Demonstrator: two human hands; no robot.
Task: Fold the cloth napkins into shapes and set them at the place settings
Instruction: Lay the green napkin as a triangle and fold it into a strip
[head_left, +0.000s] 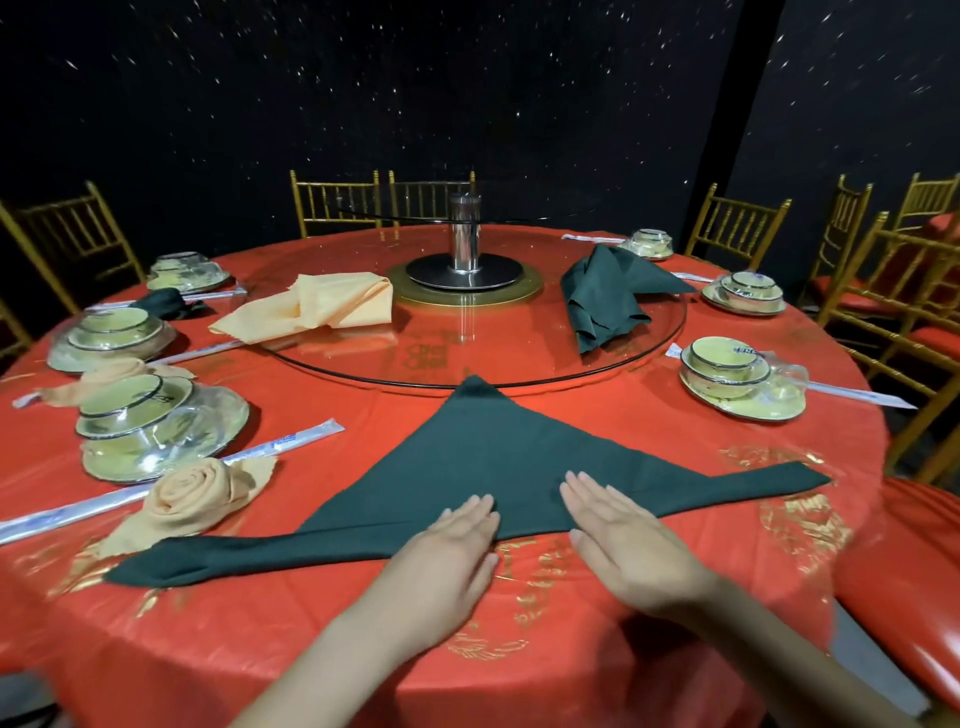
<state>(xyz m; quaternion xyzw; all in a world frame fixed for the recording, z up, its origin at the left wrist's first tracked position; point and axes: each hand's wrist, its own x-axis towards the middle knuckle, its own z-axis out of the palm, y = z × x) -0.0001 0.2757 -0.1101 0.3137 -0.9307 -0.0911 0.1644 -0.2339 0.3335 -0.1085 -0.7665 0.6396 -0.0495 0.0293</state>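
- Head view: a dark green napkin (483, 467) lies flat as a wide triangle on the red tablecloth (623, 415) at the near table edge, its tip touching the glass turntable (467, 358).
- The left hand (457, 540) and right hand (618, 530) rest palm down on the napkin's near folded edge, fingers straight and together, gripping nothing.
- Judgement: this is the pressing step; next the long edge would likely be rolled, as in the finished peach rose napkin (195, 499) just left.
- Gold tablecloth motifs and print on the wrapped chopsticks (280, 446) are unreadable.
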